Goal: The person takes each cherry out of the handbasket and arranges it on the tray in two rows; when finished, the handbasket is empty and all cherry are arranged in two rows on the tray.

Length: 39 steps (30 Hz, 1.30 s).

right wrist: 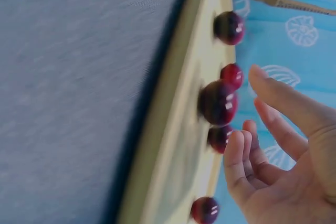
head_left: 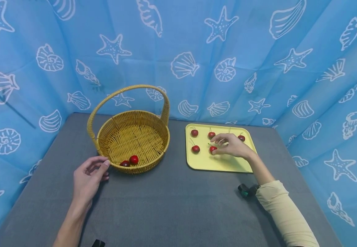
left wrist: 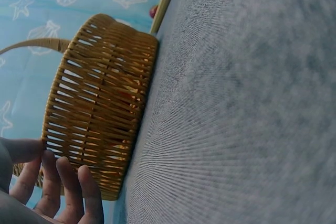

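Note:
A yellow wicker basket point(head_left: 129, 113) with a tall arched handle stands at the left, and two red cherries point(head_left: 133, 159) lie inside by its near wall. My left hand point(head_left: 89, 176) pinches the basket's near-left rim between thumb and forefinger; the left wrist view shows the other fingers against the woven side. Several cherries with stems rest on a pale yellow tray point(head_left: 228, 164) at the right. Above the tray, my right hand point(head_left: 232, 145) has thumb and fingers spread apart, close to a front-row cherry point(right wrist: 218, 103). A stem behind this hand belongs to a cherry it hides.
A grey cloth point(head_left: 166, 206) covers the table. Blue curtains point(head_left: 178, 41) with shells and starfish hang behind and at the sides. Beside the right forearm shows the black wrist device point(head_left: 244, 189), and another black piece point(head_left: 98, 243) sits at the bottom edge.

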Available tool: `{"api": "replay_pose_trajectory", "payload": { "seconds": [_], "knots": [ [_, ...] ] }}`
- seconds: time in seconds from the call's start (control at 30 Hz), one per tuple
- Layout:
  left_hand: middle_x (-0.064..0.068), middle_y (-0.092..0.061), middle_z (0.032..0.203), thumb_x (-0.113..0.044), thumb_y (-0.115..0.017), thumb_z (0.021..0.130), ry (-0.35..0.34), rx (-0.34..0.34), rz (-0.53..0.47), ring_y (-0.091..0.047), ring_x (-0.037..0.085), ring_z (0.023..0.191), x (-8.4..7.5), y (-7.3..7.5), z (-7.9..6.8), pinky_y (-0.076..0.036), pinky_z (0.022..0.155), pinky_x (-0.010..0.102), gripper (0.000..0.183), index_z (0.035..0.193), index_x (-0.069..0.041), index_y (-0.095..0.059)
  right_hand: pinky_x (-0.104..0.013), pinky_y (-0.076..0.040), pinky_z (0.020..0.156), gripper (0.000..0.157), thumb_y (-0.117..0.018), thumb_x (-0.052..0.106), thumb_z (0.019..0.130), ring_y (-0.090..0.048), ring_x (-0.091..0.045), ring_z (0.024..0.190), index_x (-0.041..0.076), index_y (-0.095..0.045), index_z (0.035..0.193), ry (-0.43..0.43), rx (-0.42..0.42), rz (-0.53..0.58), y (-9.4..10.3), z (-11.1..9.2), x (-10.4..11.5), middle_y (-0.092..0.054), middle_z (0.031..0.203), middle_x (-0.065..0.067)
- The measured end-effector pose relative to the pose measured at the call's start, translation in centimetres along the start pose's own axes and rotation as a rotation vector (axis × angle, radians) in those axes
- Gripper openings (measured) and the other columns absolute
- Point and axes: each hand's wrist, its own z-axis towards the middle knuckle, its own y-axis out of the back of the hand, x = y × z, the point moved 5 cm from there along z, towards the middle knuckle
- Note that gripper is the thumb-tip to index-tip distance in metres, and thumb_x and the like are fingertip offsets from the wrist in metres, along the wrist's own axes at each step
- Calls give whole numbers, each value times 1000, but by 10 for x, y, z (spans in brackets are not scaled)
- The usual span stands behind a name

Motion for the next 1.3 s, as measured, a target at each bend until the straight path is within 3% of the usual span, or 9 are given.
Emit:
{"api": "replay_pose_trajectory", "payload": {
  "seconds": [0.2,0.43,0.63,0.77,0.9,1.13,1.3],
  "knots": [
    [-7,-71,100,-30,-76,104,-4,-3,0,-74,13,82,0,-1,0,-67,72,25,32,130,-12,-70,-41,-66,97,46,-86,8,93,-65,-42,119,-5,-68,132,43,24,96,-1,6,30,-68,135,-27],
    [-6,-72,103,-32,-76,104,10,11,-5,-74,13,85,2,0,1,-67,73,25,35,132,-12,-69,-41,-63,97,42,-87,12,92,-66,-36,113,2,-71,130,114,60,104,-8,16,68,-71,130,-25],
    [-7,-74,102,-33,-76,104,17,21,-14,-75,12,85,4,1,3,-67,73,25,36,132,-12,-69,-45,-65,101,37,-86,8,93,-65,-46,120,6,-73,128,182,116,156,-19,32,97,-73,126,-17],
    [-7,-74,100,-31,-77,104,3,21,-19,-75,11,83,3,1,2,-67,72,25,36,132,-10,-69,-43,-66,96,36,-86,8,93,-68,-34,111,9,-74,127,234,146,152,-25,43,116,-72,118,-10],
    [-6,-74,99,-29,-77,103,-15,15,-20,-75,11,82,2,1,1,-67,71,25,35,130,-8,-69,-48,-65,98,36,-86,8,93,-69,-22,109,8,-73,128,280,186,149,-35,56,136,-73,120,-11],
    [-5,-74,98,-27,-76,104,-38,4,-6,-75,12,81,0,0,-1,-67,70,24,33,129,-7,-70,-48,-64,105,40,-83,7,94,-71,-35,117,3,-70,132,353,314,157,-56,81,172,-73,129,-18],
    [-4,-74,98,-27,-76,104,-43,1,-2,-75,12,82,0,0,-1,-67,70,24,33,129,-6,-69,-40,-65,102,41,-83,7,95,-74,-27,112,2,-70,133,402,395,133,-72,101,192,-74,124,-13]
  ]
}}
